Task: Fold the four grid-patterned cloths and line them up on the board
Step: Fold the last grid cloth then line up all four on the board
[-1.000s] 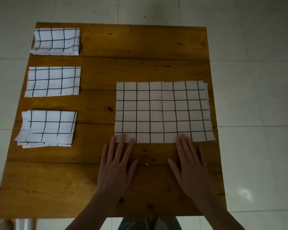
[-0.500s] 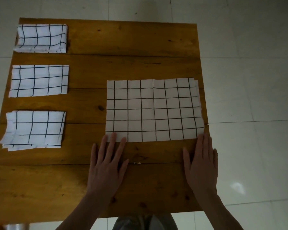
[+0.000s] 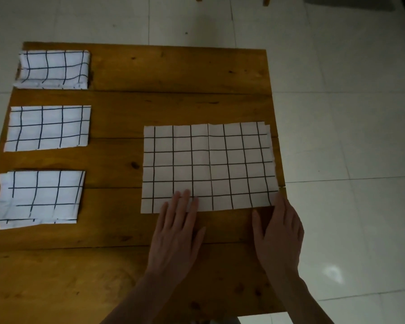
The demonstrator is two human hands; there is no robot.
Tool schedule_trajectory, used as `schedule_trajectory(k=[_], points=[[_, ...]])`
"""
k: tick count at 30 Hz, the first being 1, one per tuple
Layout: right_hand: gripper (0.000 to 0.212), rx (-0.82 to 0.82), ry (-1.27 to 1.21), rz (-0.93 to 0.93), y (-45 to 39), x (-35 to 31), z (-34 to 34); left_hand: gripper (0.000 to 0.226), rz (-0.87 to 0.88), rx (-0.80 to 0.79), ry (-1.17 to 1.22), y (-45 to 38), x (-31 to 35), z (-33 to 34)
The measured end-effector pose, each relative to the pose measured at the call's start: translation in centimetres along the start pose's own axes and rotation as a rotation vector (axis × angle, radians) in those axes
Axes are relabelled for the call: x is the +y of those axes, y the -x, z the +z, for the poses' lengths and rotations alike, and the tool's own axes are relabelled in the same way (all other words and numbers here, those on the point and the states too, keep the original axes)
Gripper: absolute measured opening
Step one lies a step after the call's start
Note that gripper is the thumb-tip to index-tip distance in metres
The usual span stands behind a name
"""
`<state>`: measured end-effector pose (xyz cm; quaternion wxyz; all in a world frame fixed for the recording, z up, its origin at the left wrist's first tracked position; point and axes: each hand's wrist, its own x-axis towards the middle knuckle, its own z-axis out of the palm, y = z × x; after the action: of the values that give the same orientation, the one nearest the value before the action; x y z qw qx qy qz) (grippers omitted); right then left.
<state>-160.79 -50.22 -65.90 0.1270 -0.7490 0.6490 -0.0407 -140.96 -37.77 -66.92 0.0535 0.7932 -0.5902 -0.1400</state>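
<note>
A: Where is the fourth grid cloth (image 3: 208,166) lying?

B: It is lying half-folded on the right part of the wooden worktop (image 3: 173,90), just beyond both hands, its long axis running left to right. Three folded cloths are sitting in a column down the left edge: far (image 3: 53,69), middle (image 3: 47,127) and near (image 3: 39,198).

A: What are the hands doing?

B: Both are lying flat with straight fingers, gripping nothing. The left hand (image 3: 177,232) is pressing its fingertips onto the cloth's near edge, left of centre. The right hand (image 3: 278,232) is resting at the near right corner, fingertips touching it.

A: Which hand is better placed for the coming fold?

B: Probably the right one. It is sitting at a short end, so I judge it would be carrying that end leftward across the long axis while the left hand is anchoring.
</note>
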Motion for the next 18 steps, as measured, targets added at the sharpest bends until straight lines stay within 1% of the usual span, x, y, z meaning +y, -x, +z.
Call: schedule_trajectory(k=[2,4,6,11,13,15,18], points=[[0.07,-0.005,-0.029,0.034,-0.8,-0.3,-0.3,0.068,0.09,-0.025,-0.026,-1.2,1.4,0.3],[0.071,-0.005,-0.06,0.068,-1.6,-0.6,-0.6,0.068,0.137,-0.059,-0.048,-1.8,2.5,0.6],[0.071,-0.012,-0.1,0.119,-2.5,-0.7,-1.0,0.068,0.143,-0.085,-0.066,-2.1,3.1,1.1],[0.078,-0.065,-0.202,0.314,-3.7,0.4,-1.5,0.067,0.165,-0.103,-0.07,-1.8,3.9,1.5],[0.073,-0.08,-0.286,0.344,-3.7,1.1,-1.6,0.067,0.175,-0.113,-0.064,-1.6,4.0,1.5],[0.059,-0.074,-0.353,0.352,-3.5,1.6,-1.7,0.067,0.181,-0.125,-0.06,-1.4,4.2,1.6],[0.044,-0.002,-0.368,0.345,-3.2,1.8,-1.9,0.067,0.178,-0.135,-0.059,-1.2,4.3,1.7]])
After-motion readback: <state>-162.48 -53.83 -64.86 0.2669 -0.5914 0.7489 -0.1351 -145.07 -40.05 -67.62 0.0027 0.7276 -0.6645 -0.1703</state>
